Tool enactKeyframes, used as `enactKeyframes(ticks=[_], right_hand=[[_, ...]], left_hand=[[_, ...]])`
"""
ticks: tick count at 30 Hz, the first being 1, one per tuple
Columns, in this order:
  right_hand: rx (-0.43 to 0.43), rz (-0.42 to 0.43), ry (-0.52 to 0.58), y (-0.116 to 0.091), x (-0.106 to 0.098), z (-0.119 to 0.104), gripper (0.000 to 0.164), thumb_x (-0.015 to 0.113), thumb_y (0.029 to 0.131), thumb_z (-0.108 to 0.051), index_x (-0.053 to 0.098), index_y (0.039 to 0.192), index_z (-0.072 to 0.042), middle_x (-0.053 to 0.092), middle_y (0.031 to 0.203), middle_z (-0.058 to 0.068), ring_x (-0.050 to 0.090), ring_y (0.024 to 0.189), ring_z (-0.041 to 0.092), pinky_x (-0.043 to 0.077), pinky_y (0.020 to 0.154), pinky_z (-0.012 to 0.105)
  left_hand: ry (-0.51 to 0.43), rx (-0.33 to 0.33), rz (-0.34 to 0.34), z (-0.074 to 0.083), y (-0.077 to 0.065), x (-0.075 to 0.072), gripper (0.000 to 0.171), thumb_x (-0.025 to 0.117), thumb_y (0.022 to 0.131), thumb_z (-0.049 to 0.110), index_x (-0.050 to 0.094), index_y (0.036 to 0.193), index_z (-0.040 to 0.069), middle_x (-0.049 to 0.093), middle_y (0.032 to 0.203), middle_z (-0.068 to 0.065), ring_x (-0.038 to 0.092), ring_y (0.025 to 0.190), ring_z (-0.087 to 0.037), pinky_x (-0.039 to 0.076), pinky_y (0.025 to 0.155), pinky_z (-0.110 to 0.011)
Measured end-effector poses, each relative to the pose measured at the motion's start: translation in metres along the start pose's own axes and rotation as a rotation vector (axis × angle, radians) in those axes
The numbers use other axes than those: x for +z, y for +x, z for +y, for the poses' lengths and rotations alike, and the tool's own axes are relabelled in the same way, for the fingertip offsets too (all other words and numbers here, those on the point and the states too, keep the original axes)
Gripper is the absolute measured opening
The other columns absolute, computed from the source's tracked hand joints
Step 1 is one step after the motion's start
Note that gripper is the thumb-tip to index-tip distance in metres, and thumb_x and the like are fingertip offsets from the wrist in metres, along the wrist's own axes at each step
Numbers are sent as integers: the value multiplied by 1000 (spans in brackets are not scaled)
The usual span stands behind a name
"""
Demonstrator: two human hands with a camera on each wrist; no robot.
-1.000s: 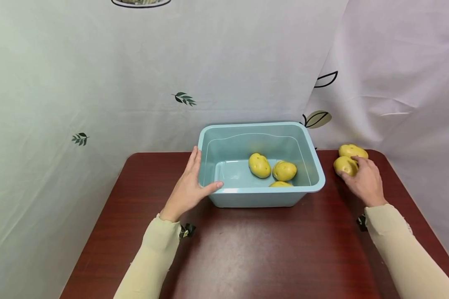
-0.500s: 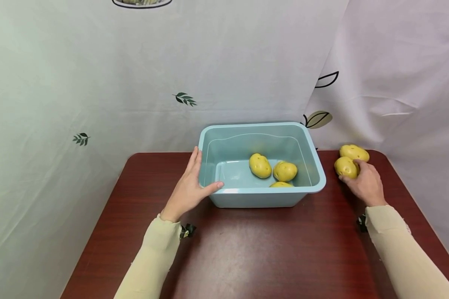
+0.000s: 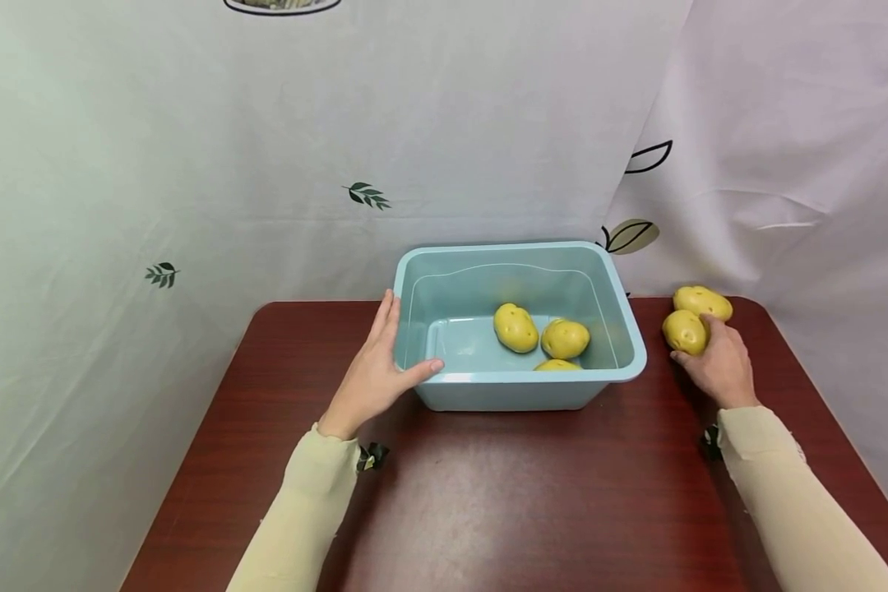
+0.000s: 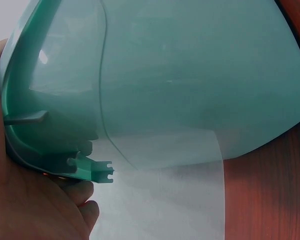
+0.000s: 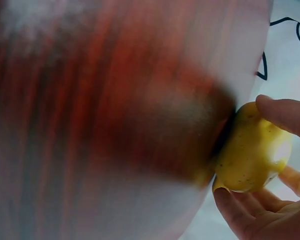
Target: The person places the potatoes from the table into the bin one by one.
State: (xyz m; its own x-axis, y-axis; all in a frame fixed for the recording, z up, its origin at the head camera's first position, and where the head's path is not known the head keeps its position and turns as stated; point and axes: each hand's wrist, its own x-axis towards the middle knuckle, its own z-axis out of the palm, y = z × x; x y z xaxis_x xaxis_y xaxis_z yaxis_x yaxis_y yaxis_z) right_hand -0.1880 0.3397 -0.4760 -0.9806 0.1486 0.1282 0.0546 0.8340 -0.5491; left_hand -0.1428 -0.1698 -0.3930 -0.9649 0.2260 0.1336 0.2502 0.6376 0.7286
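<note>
My left hand (image 3: pixel 367 374) rests on the near left corner of a light blue plastic bin (image 3: pixel 518 395). Its fingers lie straight along the left side and the thumb extends over the front rim. The left wrist view shows that hand (image 4: pixel 35 205) against the bin's outer wall (image 4: pixel 190 75). At the table's far right, my right hand (image 3: pixel 723 362) holds a yellow potato (image 3: pixel 684 330) between thumb and fingers. In the right wrist view the potato (image 5: pixel 252 150) sits between the thumb and fingers of that hand (image 5: pixel 285 215).
A second loose potato (image 3: pixel 703 302) lies just behind the held one. Three potatoes are in the bin, the nearest one (image 3: pixel 557 365) partly hidden by the front wall. The dark red table (image 3: pixel 488 493) meets a white cloth (image 3: pixel 488 123) at the back.
The right fingers have slid from the top of the potato to its right side, with the thumb staying in front. The left hand and the bin have hardly moved.
</note>
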Motion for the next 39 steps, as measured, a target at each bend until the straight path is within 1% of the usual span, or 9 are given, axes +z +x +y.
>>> enactKeyframes(ticks=[6,19,31,39], right_hand=[[-5,19,-2,-2,3,3,78,77,83,-8,34,144,15,40,129,46,40,115,60,32,94,70],[-22,23,-8,-3,3,5,77,77,85,-6,34,145,15,40,129,47,39,116,61,31,95,71],[-30,-6,-5,-7,1,5,76,72,91,-9,29,150,12,37,133,46,37,120,62,29,97,71],[-46,9,-5,-9,-1,1,74,71,93,-12,30,150,12,38,134,45,37,121,61,30,98,71]], left_hand=[[2,-2,0,1,0,0,112,68,85,67,3,163,20,-9,165,19,16,152,-17,36,111,-53],[4,0,-1,1,0,0,111,68,85,67,3,163,21,-10,165,20,16,152,-17,34,113,-53],[5,2,0,2,1,0,111,68,85,67,4,163,19,-9,165,20,16,152,-16,35,112,-52],[0,-6,0,0,0,0,111,68,85,68,4,163,21,-9,165,21,15,152,-16,35,112,-52]])
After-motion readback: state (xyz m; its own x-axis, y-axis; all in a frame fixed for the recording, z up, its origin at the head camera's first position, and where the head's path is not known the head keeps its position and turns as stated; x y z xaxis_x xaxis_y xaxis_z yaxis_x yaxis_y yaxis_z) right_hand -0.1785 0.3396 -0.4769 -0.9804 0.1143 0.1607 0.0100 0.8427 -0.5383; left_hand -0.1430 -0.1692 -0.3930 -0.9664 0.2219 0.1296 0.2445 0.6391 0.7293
